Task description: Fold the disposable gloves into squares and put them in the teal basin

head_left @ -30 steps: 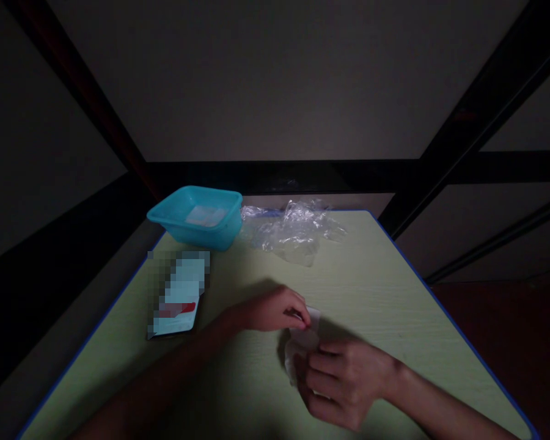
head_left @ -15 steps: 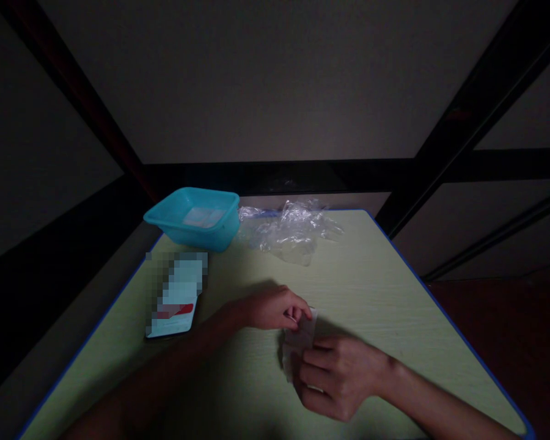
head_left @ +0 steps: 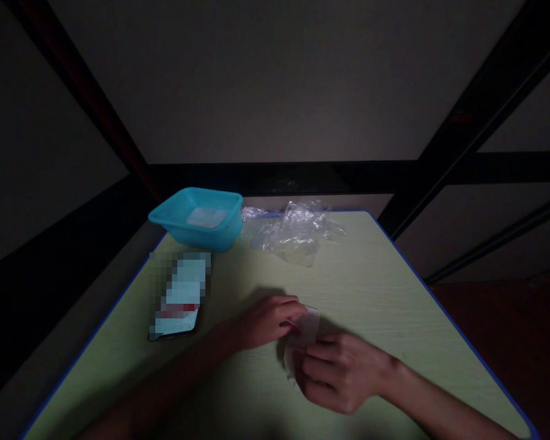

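Note:
A small, flat, whitish paper piece (head_left: 309,325) lies between my hands, low over the table or on it; I cannot tell which. My left hand (head_left: 270,321) pinches its upper left edge with thumb and forefinger. From the right, my right hand (head_left: 334,370) closes on the lower part with curled fingers, which cover much of it. Below the right fingertips a ragged pale end (head_left: 290,362) pokes out. Dim light leaves the piece's exact kind unclear.
A blue plastic basket (head_left: 231,235) with white flat pieces (head_left: 206,216) inside stands at the back left. Crumpled clear plastic wrap (head_left: 293,232) lies beside it. Nearer, a phone (head_left: 181,299) with a lit, partly blurred screen rests on the pale green table (head_left: 376,293).
My left hand has shifted slightly down, its fingers now flatter over the paper piece's upper edge. My right hand keeps its hold with little movement. The view has moved slightly.

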Motion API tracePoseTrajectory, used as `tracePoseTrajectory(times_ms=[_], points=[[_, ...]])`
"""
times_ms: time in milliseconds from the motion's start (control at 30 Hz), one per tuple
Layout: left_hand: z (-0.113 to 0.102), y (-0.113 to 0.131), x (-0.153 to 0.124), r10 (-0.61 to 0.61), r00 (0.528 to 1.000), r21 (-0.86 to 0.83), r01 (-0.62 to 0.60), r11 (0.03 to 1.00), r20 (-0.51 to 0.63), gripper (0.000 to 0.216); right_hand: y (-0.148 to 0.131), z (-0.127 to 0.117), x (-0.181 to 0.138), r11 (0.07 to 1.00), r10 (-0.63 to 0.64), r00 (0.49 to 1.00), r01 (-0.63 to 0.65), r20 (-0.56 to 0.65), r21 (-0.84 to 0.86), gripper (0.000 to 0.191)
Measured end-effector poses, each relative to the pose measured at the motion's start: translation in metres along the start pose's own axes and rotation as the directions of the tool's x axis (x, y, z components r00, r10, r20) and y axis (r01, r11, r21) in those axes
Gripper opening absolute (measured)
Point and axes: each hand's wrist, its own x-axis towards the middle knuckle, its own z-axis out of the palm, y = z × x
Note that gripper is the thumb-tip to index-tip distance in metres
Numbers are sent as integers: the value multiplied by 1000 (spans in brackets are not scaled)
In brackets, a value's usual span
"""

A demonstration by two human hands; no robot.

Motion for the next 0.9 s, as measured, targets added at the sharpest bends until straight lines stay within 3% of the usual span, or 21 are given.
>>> tracePoseTrajectory(times_ms=[133,267,333,433,533,600,700,800,900], points=[[4,-1,-6,6,995,-26,-8,1000,-98,29,5,-1,-2,997,69,997,-70,36,27,32],[9,-3,-10,-62,986,-49,55,997,-157,25,13,1,-7,933,273,956,-290,109,213,24],[11,-4,-12,-127,978,-99,112,989,-165,27,18,3,-9,825,408,892,-451,193,342,16],[11,-6,-15,-194,964,-238,149,960,-182,38,24,7,-9,621,580,757,-650,300,439,8],[9,-6,-18,-213,954,-390,118,913,-209,49,28,13,-8,455,692,624,-768,364,450,12],[9,-4,-19,-219,951,-456,99,884,-218,52,29,16,-8,385,736,562,-806,378,449,19],[15,-1,-17,-281,922,-485,124,866,-266,56,29,18,-8,345,757,534,-816,376,464,25],[24,0,-12,-393,860,-495,198,846,-327,57,30,16,-9,323,764,523,-817,378,479,26],[30,-1,-8,-466,817,-516,252,819,-340,51,33,12,-11,320,754,536,-804,379,501,29]])
